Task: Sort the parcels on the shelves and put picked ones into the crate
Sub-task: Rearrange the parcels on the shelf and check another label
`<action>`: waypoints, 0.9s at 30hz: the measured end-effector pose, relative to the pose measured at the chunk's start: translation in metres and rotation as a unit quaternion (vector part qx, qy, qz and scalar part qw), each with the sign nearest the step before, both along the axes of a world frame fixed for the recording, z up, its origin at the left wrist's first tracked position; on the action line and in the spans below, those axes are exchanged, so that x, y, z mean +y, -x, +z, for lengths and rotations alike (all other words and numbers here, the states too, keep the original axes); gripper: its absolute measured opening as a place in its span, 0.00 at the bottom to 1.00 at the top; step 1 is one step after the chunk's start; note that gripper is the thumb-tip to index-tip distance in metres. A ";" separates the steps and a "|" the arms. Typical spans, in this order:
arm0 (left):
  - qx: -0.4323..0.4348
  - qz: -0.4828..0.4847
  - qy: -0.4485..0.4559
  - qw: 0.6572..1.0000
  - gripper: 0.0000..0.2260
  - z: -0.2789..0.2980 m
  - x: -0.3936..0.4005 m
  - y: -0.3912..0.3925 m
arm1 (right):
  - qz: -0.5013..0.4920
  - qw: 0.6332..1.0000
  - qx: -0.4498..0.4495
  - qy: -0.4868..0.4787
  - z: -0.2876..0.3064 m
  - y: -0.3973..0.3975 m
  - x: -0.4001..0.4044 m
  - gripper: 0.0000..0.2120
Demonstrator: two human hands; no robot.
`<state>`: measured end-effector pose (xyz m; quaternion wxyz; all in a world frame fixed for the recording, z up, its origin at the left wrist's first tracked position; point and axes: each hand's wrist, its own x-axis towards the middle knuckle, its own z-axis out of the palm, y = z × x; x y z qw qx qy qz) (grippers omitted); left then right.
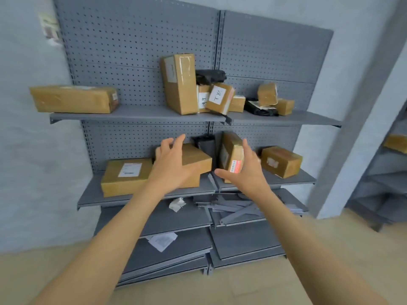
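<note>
A: What is the setting?

B: A grey pegboard shelving unit [136, 51] stands against a pale wall, over a tan floor. It has an upper shelf [136, 113], a middle shelf [198, 190], and loose shelf boards [176, 243] stacked at the bottom. No crate is in view.

A: Where are the parcels?

B: Brown cardboard boxes and black bags sit on both shelves. On the upper shelf, a long box [72, 99] lies far left and a tall box [180, 84] stands near the middle. On the middle shelf, a flat labelled box [126, 176] lies left, and a box with a torn label [280, 161] sits right.

A: And the hands?

B: Both reach forward to the middle shelf. The left hand [174, 164] has its fingers spread and rests against a tilted box [196, 159]; whether it actually grips is unclear. The right hand [244, 170] is open and empty, palm facing left, just beside an upright narrow box [231, 155].

A: What does the coming move turn on?

B: Probably that narrow box. It stands dead ahead, long axis vertical and leaning slightly, between the two hands. The right hand is nearer, so it likely closes first.
</note>
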<state>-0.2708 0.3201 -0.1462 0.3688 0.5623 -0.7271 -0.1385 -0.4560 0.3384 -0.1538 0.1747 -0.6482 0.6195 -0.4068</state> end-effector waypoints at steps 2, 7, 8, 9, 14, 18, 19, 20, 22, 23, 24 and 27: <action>0.002 0.027 0.005 1.000 0.36 0.005 -0.021 -0.021 | 0.029 1.000 0.005 0.005 0.004 -0.019 -0.029 0.52; 0.023 0.064 0.010 0.998 0.35 0.009 -0.081 -0.043 | 0.066 0.998 -0.005 0.009 0.003 -0.044 -0.099 0.52; 0.024 0.067 0.012 0.997 0.35 0.009 -0.097 -0.044 | 0.071 0.997 -0.005 0.011 0.002 -0.045 -0.115 0.52; 0.025 0.067 0.014 0.997 0.35 0.010 -0.114 -0.044 | 0.074 0.997 -0.009 0.013 0.001 -0.044 -0.133 0.52; 0.028 0.066 0.033 0.997 0.36 0.017 -0.215 -0.033 | 0.073 0.996 -0.038 0.039 0.006 -0.036 -0.237 0.53; 0.024 0.071 0.017 0.997 0.39 0.036 -0.298 -0.023 | 0.086 0.991 -0.050 0.084 0.044 -0.036 -0.329 0.54; 0.031 0.073 0.009 0.997 0.41 0.042 -0.316 -0.023 | 0.087 0.990 -0.052 0.097 0.058 -0.038 -0.351 0.54; 0.039 0.076 0.002 0.996 0.43 0.048 -0.332 -0.024 | 0.090 0.989 -0.053 0.108 0.072 -0.042 -0.371 0.54; 0.051 0.085 -0.003 0.995 0.46 0.056 -0.361 -0.029 | 0.097 0.985 -0.055 0.131 0.097 -0.056 -0.407 0.54; 0.057 0.090 -0.002 0.994 0.47 0.058 -0.373 -0.032 | 0.095 0.984 -0.052 0.145 0.107 -0.065 -0.422 0.54; 0.063 0.095 -0.003 0.994 0.48 0.061 -0.384 -0.036 | 0.089 0.983 -0.046 0.157 0.114 -0.076 -0.435 0.54; 0.087 0.087 -0.026 0.992 0.52 0.061 -0.407 -0.045 | 0.045 0.983 -0.017 0.176 0.124 -0.107 -0.461 0.56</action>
